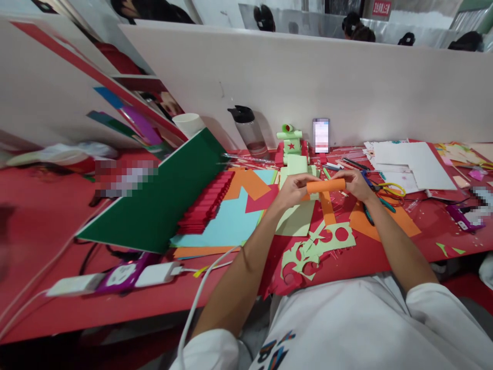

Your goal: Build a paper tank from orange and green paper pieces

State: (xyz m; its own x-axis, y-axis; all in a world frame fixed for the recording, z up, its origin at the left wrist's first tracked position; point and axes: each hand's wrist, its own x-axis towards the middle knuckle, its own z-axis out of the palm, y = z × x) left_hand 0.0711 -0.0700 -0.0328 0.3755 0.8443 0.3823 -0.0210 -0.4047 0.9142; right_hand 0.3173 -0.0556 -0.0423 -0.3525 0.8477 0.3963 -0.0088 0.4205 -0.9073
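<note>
An orange paper roll (325, 186) lies level between my hands, above the red table. My left hand (296, 189) pinches its left end, while the fingers of my right hand (356, 185) close on the right end. Below the roll hangs or lies an orange paper strip (328, 208); I cannot tell whether the two are joined. Pale green paper scraps (308, 249) with round holes lie nearer my body. Behind my hands stands a green paper model (291, 146) with a red star and red sides.
Yellow-handled scissors (393, 190) lie right of my right hand, near orange sheets (410, 222). At the left are folded red paper (208, 203), a leaning green board (154, 198) and a power strip (123, 275). A phone (321, 135) and a bottle (249, 131) stand by the partition.
</note>
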